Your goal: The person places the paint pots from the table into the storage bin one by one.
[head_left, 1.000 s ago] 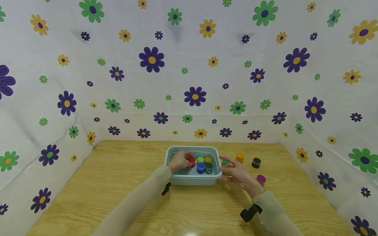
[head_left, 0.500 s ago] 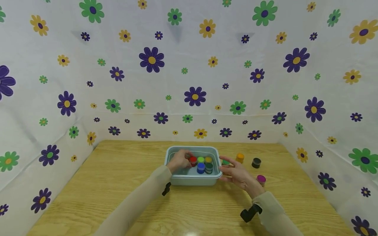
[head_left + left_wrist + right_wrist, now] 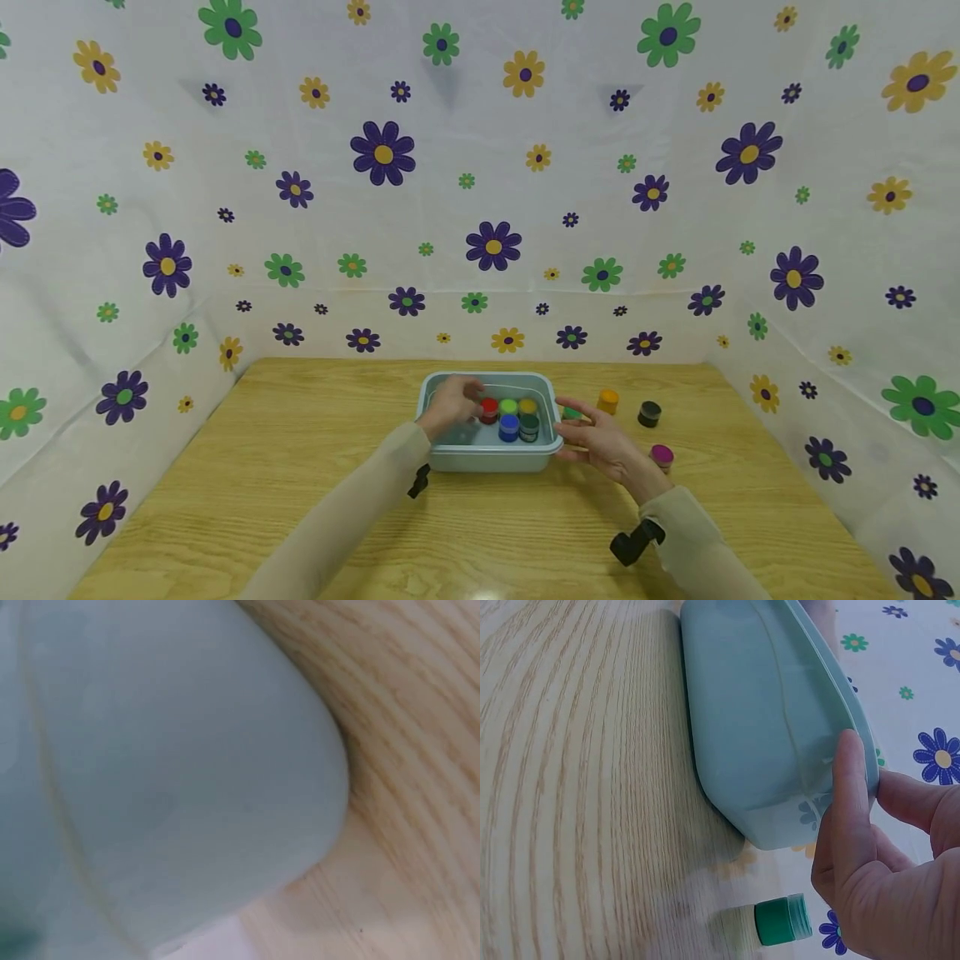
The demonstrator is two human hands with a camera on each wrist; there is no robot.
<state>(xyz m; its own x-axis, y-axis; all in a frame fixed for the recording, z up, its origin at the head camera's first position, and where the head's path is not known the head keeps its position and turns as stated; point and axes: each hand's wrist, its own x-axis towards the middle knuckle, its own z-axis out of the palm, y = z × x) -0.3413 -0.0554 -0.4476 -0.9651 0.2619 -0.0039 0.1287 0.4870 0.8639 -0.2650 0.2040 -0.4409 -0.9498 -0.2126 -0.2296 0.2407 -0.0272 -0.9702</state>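
Note:
A pale blue plastic tub (image 3: 491, 461) stands on the table in the head view. Inside it are small lidded paint jars: a red jar (image 3: 489, 411), a lime jar (image 3: 508, 407), a yellow jar (image 3: 528, 407), a blue jar (image 3: 508, 428) and a dark green jar (image 3: 528, 428). My left hand (image 3: 452, 403) hovers over the tub's left part, fingers loosely bent beside the red jar and holding nothing. At the right end, my right hand (image 3: 603, 442) touches the rim with extended fingers; the right wrist view shows its fingertips (image 3: 848, 742) against the tub wall.
Right of the tub stand a green jar (image 3: 780, 921), partly behind my hand in the head view, an orange jar (image 3: 608, 402), a black jar (image 3: 649, 413) and a magenta jar (image 3: 662, 457). Flower-printed cloth (image 3: 495, 183) encloses the wooden table (image 3: 315, 417) at back and sides.
My left hand has let go of the red jar, which now stands in the tub beside the lime one, and has drawn slightly left. The right hand has stayed in place.

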